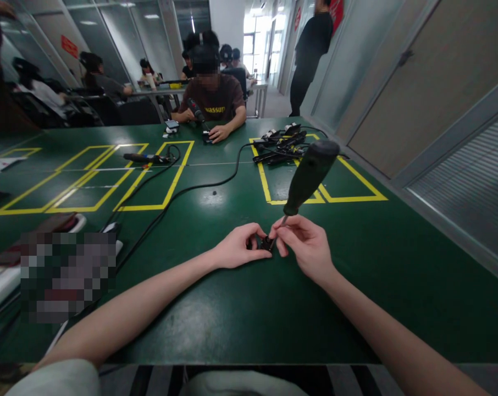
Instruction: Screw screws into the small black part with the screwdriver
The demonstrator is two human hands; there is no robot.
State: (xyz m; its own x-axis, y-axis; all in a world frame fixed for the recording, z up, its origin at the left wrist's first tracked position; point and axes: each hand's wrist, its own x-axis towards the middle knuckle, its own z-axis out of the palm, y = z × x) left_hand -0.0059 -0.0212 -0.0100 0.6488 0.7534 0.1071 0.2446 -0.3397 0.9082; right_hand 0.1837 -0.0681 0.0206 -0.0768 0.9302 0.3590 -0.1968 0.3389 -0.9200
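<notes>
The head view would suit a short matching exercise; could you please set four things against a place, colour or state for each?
1. screwdriver
2. yellow tape
3. table
4. small dark part

A. glossy green surface
B. between thumb and index finger of the left hand
C. handle up, shaft in the right hand
D. laid out in rectangles

Pairs: 1-C, 2-D, 3-A, 4-B

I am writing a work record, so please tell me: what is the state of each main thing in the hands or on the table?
Screwdriver: tilted, handle up, held in the right grip
Small dark part: held in the left grip
Black cable: lying loose, curved
Black items: heaped together
Dark-handled tool: lying down, unheld
Co-worker's tool: held, pointing down
</notes>
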